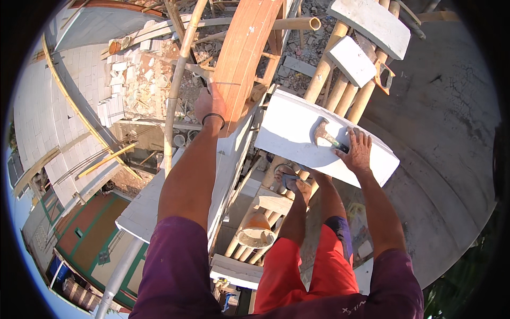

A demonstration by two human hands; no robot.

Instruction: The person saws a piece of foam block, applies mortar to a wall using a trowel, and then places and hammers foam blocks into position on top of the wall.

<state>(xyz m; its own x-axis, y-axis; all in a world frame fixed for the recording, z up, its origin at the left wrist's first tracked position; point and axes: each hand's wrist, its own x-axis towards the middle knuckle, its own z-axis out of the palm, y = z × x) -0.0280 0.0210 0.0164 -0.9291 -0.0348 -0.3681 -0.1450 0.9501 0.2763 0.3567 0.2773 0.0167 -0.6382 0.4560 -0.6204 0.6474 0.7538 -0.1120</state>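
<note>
Hammer (329, 137) is lying on the long white slab (289, 130), its head pointing toward the person's left and its dark handle end facing the right hand (357, 153). That hand is resting open on the slab, fingers spreading over the surface, with the thumb side lying right at the handle end; whether it is touching the handle, one cannot tell. The left hand (210, 103) is reaching the left edge of the reddish-brown wooden board (244, 66); its fingers are mostly hiding, so one cannot tell whether it is gripping. Bare feet are standing among the bamboo poles (321, 74) close by the slab. To work well here, the person should probably be keeping the right palm flat and pressing gently, since hard leaning near the slab's end could be tipping it. If lifting the hammer, the fingers should be wrapping fully around the handle rather than pinching its end, while the left arm is staying steady and the weight is remaining over both feet.
</note>
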